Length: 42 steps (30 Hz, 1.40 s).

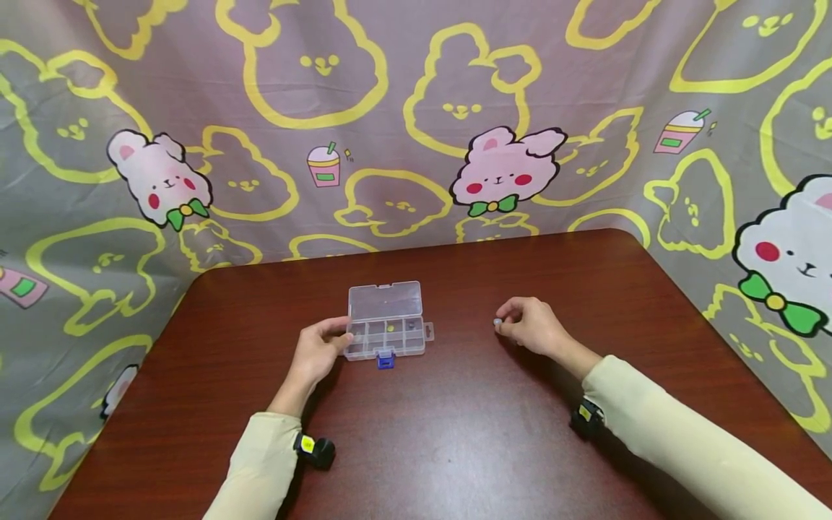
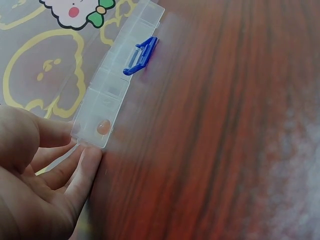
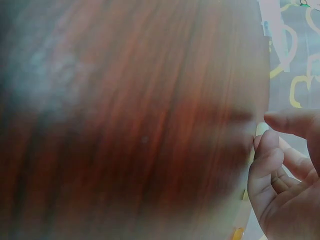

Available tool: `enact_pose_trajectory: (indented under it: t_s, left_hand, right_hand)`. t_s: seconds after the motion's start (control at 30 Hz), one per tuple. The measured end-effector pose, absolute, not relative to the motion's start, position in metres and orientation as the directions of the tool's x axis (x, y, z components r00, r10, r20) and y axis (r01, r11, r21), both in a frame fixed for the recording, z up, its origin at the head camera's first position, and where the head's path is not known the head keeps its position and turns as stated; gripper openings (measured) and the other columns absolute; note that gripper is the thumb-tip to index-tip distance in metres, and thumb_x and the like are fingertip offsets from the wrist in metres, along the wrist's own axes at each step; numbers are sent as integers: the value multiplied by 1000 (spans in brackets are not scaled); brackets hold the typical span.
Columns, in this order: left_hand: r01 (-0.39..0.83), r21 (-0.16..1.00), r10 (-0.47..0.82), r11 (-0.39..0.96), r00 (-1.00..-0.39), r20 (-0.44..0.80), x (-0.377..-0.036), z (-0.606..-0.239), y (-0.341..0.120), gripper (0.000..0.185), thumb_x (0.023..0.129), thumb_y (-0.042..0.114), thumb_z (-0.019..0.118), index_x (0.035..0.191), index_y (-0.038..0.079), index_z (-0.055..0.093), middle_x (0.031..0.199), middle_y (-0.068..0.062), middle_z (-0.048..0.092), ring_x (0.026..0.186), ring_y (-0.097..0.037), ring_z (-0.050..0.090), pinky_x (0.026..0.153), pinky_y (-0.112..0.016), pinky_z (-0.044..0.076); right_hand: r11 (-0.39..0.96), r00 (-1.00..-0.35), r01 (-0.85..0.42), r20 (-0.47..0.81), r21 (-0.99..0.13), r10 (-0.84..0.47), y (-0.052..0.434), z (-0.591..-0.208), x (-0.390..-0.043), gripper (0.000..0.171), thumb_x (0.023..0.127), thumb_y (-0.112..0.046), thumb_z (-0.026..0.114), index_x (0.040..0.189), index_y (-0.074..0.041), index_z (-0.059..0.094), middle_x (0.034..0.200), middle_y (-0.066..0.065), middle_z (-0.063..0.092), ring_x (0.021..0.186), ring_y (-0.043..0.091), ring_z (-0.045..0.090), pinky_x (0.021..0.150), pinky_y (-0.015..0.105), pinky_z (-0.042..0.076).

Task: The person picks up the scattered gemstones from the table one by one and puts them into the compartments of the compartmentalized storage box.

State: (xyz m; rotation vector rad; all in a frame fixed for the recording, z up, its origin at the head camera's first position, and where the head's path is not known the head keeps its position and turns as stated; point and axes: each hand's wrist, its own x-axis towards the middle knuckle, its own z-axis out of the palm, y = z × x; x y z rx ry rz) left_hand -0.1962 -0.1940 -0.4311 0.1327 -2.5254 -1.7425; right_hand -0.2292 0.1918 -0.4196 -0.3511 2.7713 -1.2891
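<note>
A clear plastic compartment box (image 1: 385,345) lies on the table with its lid (image 1: 386,300) raised at the back. The left hand (image 1: 316,352) grips its left end between thumb and fingers. A blue latch (image 2: 142,56) sticks out from the box's front. Among the compartments are a small yellow piece (image 1: 391,328) and a small dark piece (image 1: 411,326); a brownish round piece (image 2: 103,127) shows through the wall in the left wrist view. Right of the box, the right hand (image 1: 534,326) pinches a small pale piece (image 3: 261,128) just over the table. Its exact kind is too small to tell.
The brown wooden table (image 1: 448,426) reaches back to a patterned curtain (image 1: 396,87), which also runs along both sides. A hanging tab (image 1: 429,331) juts from the box's right end. Each wrist carries a small black camera.
</note>
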Motion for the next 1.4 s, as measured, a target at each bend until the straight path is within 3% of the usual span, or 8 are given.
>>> enact_pose_trajectory:
  t_s: [0.5,0.97,1.4]
  left_hand:
    - [-41,936,-113,350,-994,-1,-195,-431,-194,33,92,-4,66,125,-7,65,120,-27,65,84,-21,66,66,-18,51]
    - [-44,933,-122,357,-993,-1,-198,-432,-194,33,92,-4,66,125,-7,65,119,-26,66,83,-18,66,66,-18,52]
    - [-39,933,-115,359,-993,3,-197,-433,-195,34,91,-5,67,125,-7,66,120,-26,66,80,-17,65,66,-18,52]
  right_hand:
    - [654,-974,-152,-2,-741,-228,188,-420,-234,16,86,-7,74,99,0,69,70,3,63,49,15,55,50,32,48]
    - [664,-969,-176,10,-727,-245,188,-421,-235,5,88,-5,72,91,-2,71,67,1,61,48,14,55,49,31,49]
    - [665,-970,-153,-17,-731,-242,188,-419,-235,5,90,-7,71,93,-3,71,68,2,61,49,15,55,48,31,47]
